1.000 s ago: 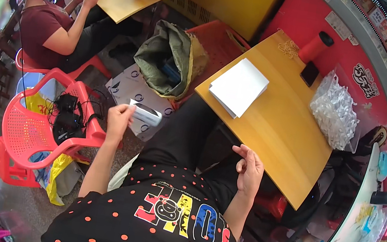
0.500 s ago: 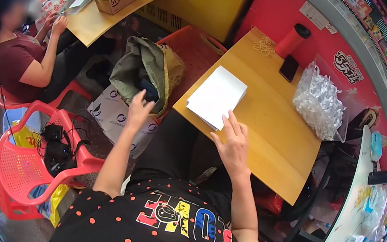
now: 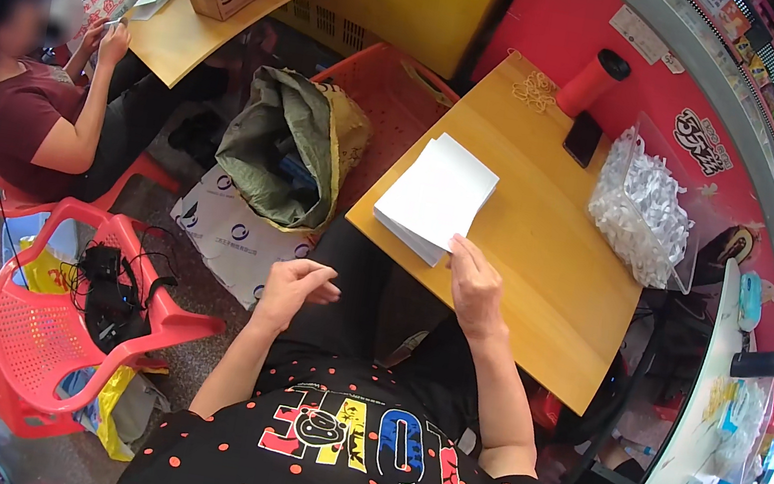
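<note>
A stack of white paper sheets [image 3: 438,187] lies near the left edge of the wooden table [image 3: 542,287], its lower sheets slightly fanned out. My right hand [image 3: 477,292] has its fingers and thumb closed at the near right corner of the stack, pinching paper there; how many sheets is hidden. Above my lap, my left hand [image 3: 295,293] is off the table with its fingers bent together toward the thumb, and nothing shows in it. An open green-grey sack [image 3: 274,158] with dark contents stands beyond it, left of the table.
On the table are a clear bin of white strips [image 3: 643,210], a phone [image 3: 583,138], a red bottle [image 3: 592,82] and rubber bands [image 3: 534,91]. Behind the sack is a red basket [image 3: 396,91]. A red chair [image 3: 49,330] stands left; a seated person [image 3: 42,116] works farther off.
My left hand has drawn back from the sack toward my lap, and its fingers have come together. My right hand's spread fingers have closed on the paper's corner.
</note>
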{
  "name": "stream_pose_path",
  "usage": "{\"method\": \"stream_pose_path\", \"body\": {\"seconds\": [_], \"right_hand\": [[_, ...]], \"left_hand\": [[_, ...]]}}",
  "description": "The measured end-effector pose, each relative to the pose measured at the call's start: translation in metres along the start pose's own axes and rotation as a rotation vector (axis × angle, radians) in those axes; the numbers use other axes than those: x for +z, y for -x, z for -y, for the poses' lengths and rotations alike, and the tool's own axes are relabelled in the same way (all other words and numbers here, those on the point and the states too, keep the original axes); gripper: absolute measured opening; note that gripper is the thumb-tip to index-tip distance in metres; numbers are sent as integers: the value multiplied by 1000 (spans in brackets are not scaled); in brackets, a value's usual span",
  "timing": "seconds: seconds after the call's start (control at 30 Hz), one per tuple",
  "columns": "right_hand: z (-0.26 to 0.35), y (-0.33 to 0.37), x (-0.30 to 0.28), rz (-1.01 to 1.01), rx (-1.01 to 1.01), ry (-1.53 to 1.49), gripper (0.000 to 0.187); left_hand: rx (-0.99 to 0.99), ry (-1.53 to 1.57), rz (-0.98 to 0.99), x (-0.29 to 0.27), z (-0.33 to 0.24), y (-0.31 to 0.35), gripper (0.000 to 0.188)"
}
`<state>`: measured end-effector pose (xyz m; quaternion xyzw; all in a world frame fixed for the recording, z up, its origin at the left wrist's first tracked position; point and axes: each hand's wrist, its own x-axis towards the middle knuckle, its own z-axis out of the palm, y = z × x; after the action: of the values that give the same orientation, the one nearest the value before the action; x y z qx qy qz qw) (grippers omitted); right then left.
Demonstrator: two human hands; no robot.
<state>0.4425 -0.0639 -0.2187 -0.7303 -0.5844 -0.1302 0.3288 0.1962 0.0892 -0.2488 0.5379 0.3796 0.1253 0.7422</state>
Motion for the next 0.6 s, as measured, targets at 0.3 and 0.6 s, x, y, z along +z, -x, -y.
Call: {"method": "stream_pose_path", "body": {"seconds": [0.3,0.6], "right_hand": [[54,16,-82,54,-227,-323,24],[45,32,-80,-46,696,-981,5]], "left_hand": [[-36,793,305,59,-52,-19,36],[549,1,319,72,-50,6,38]]}}
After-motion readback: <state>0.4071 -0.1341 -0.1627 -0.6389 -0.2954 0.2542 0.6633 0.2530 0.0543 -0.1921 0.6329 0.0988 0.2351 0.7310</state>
